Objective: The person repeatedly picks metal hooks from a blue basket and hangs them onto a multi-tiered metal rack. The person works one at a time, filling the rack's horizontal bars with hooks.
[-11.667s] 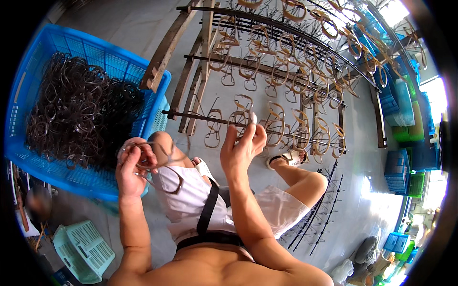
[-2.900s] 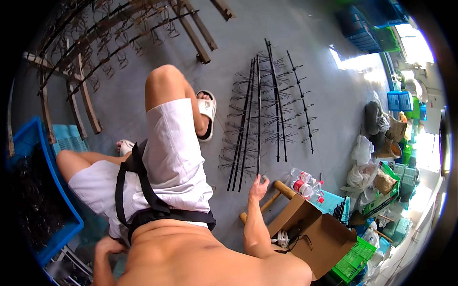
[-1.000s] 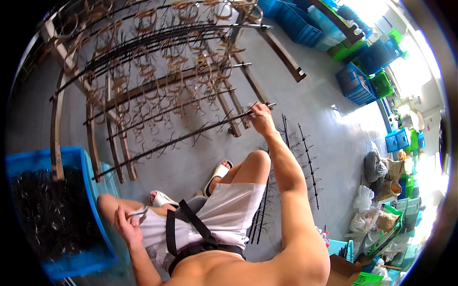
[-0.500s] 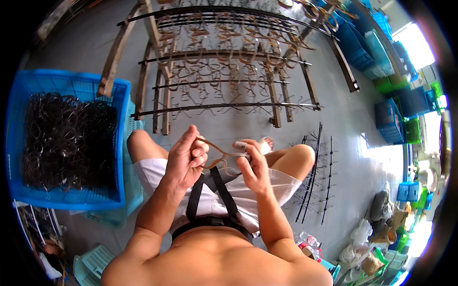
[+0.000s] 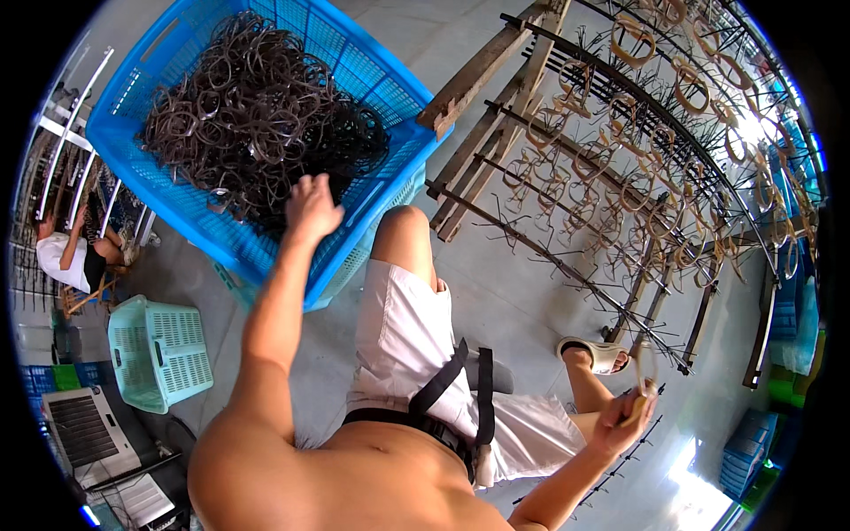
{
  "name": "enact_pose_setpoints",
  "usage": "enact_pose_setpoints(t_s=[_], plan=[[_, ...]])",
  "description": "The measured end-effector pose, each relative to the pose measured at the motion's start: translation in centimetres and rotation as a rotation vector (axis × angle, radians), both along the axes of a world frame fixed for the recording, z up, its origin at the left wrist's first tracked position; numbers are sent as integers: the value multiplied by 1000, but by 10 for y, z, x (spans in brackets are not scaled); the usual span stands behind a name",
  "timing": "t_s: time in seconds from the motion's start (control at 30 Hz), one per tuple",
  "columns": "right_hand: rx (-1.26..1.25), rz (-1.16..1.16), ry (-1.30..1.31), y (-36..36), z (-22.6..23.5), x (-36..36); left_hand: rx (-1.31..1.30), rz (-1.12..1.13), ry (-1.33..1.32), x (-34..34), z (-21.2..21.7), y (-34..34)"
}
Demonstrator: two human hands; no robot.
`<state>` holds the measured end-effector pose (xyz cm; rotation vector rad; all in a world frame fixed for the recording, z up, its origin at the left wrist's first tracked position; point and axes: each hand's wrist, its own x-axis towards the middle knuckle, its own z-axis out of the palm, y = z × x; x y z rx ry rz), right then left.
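At the near side of a large blue basket (image 5: 197,237), my left hand (image 5: 312,211) reaches onto a heap of dark, glossy curved bands (image 5: 257,115). Its fingers bend down toward the bands, with their tips hidden. My right hand (image 5: 622,423) is out at the lower right, closed around an amber-coloured curved band (image 5: 636,405). A thin pale loop (image 5: 653,361) sticks up beyond those fingers; whether it belongs to the same piece I cannot tell.
A wooden rack (image 5: 505,142) with dark rods bears several amber loops (image 5: 633,42) at the upper right. The blue basket stands on a pale green crate (image 5: 403,190). Another green crate (image 5: 164,354) is at left, near a seated person (image 5: 75,257). More rods (image 5: 620,460) lie by my right arm.
My hands have parted from the amber band between them. The left has moved into the blue basket; the right has swung out to the right with the band. My view has turned left.
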<state>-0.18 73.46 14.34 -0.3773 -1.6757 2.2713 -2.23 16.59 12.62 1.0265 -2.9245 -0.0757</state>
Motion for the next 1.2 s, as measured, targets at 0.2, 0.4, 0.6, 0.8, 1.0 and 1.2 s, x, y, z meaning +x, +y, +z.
enact_pose_setpoints(t_s=[0.2,0.4,0.6,0.8,1.0,1.2], plan=[[-113,-116,286,93,28,-5,267,200,-225,-2,-135,-120],[-44,-539,232,144,46,-39,832,368,141,64,-193,-198],[-25,-507,134,169,-46,-87,1515,364,204,47,-175,-198],[-194,-318,117,137,-57,-93,1536,181,366,-10,11,-80],[-278,-363,144,109,-45,-109,873,225,349,-11,2,-57],[-310,-358,110,114,-36,-110,603,158,154,-73,-50,-44]])
